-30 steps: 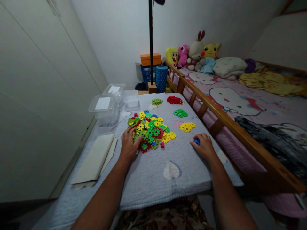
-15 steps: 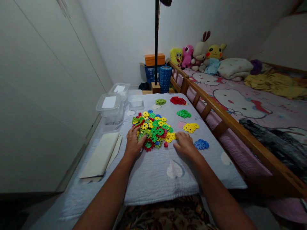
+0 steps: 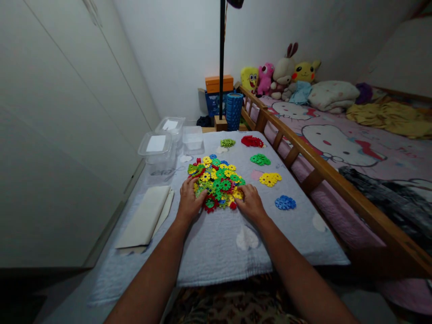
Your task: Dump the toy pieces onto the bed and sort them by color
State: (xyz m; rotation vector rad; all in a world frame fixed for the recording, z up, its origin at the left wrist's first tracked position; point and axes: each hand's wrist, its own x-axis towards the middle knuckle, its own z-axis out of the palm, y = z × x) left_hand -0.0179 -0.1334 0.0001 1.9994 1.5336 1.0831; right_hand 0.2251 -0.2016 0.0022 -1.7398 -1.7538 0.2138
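Note:
A mixed heap of plastic snowflake discs [image 3: 221, 177] in yellow, green, red and blue lies mid-table. My left hand [image 3: 191, 196] rests against the heap's left edge, its fingers apart and touching the discs. At the right edge, my right hand [image 3: 249, 201] presses its fingertips to the yellow discs, fingers curved and apart. A small red piece [image 3: 233, 205] sits beside my right thumb. Sorted by colour to the right are blue discs [image 3: 285, 202], yellow discs [image 3: 270, 179], green discs [image 3: 260, 159], red discs [image 3: 252, 141] and light green discs [image 3: 227, 142].
Clear plastic boxes [image 3: 155, 155] stand at the table's back left, some with white paper on their lids. Folded cardboard [image 3: 145, 218] lies at the left. A wooden bed rail [image 3: 303, 162] runs along the right side. A lamp pole [image 3: 221, 67] rises behind the table.
My right hand has moved left, pushing in the yellow discs at the heap's right edge. My left hand stays in place against the heap.

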